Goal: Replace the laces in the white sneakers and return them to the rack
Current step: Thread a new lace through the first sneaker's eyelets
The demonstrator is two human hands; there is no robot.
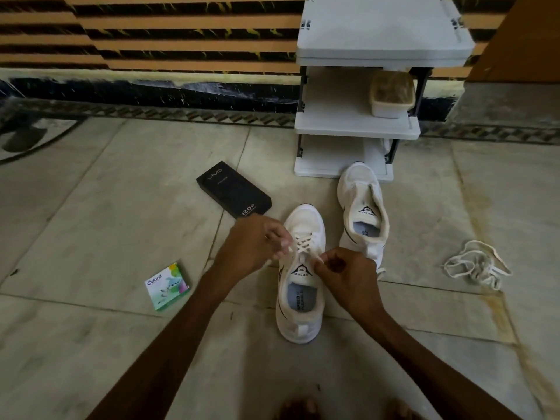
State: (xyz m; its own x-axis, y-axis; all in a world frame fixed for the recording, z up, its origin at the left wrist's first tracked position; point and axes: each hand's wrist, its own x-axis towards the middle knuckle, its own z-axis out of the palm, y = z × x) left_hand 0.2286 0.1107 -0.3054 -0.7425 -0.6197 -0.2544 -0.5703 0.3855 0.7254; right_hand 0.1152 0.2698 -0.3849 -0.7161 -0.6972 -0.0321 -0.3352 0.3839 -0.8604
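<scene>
Threading a lace (304, 241) through the near white sneaker (298, 321) at centre frame, left hand (257, 247) and right hand (345, 277) each pinching it.
Second sneaker (362, 192) lies toe against the white rack (357, 130); loose laces (475, 265) right, Vivo box (233, 189) and Odonil pack (167, 286) left.

A home entryway: marble floor (121, 183); white shoe rack (357, 128); striped wall (151, 34).

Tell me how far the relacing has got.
Done: a lace crosses several eyelets of the near sneaker. In hand: left hand and right hand pinch its ends. Left: the far sneaker shows no lace, loose laces lie nearby, both shoes are off the rack.
</scene>
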